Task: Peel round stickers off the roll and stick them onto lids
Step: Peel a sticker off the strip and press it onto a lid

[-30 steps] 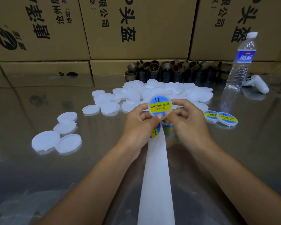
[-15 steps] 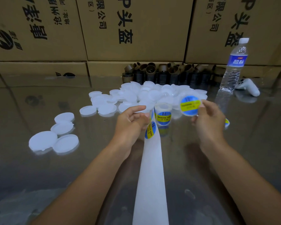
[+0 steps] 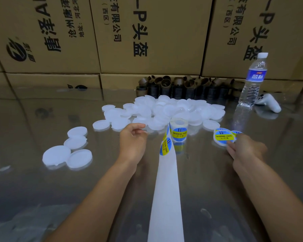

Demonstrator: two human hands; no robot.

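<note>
A roll of blue-and-yellow round stickers stands on the shiny table. Its white backing strip runs toward me, with one sticker still on it. A heap of plain white lids lies behind the roll. My left hand hovers at the heap's near edge, fingers loosely curled and holding nothing. To the right, my right hand holds a stickered lid by its edge, low at the table. It sits against other stickered lids.
Several white lids lie apart at the left. A water bottle and a white controller stand at the back right. Brown cardboard cores line the back, in front of stacked cardboard boxes.
My right hand carried the stickered lid from the centre out to the right and down beside the other stickered lids. My left hand let go and shifted toward the heap of lids.
</note>
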